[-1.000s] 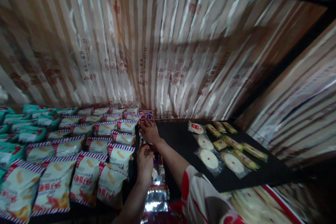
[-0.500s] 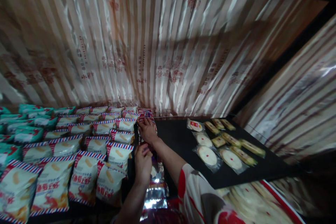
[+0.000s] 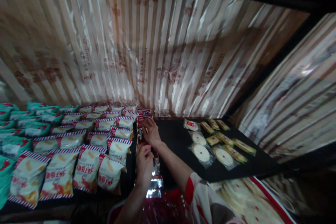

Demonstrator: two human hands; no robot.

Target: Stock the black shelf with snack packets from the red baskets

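My right hand [image 3: 152, 132] lies over a red snack packet [image 3: 143, 120] at the back of a narrow row, its fingers stretched out onto the packet. Behind that packet, the top of another red packet [image 3: 144, 111] shows against the wall. Closer to me, my left hand [image 3: 144, 164] is closed, with thumb and fingers drawn together beside the row. What it pinches, if anything, is hidden. Shiny silver-and-red packaging [image 3: 154, 183] runs below and between my forearms. White bags with striped edges [image 3: 119, 150] stand just left of my hands.
Teal bags [image 3: 36, 128] fill the far left. On the black shelf [image 3: 170, 133] to the right lie round white packaged cakes [image 3: 201, 152] and several long yellowish packets [image 3: 235, 153]. A red-rimmed box [image 3: 273, 199] of pale round items is at lower right. Striped sheeting [image 3: 168, 42] covers the back.
The view has shifted slightly, bringing more of the front bags into sight. My right hand has come a little nearer, and two red packet tops now show beyond it. My left hand stays closed.
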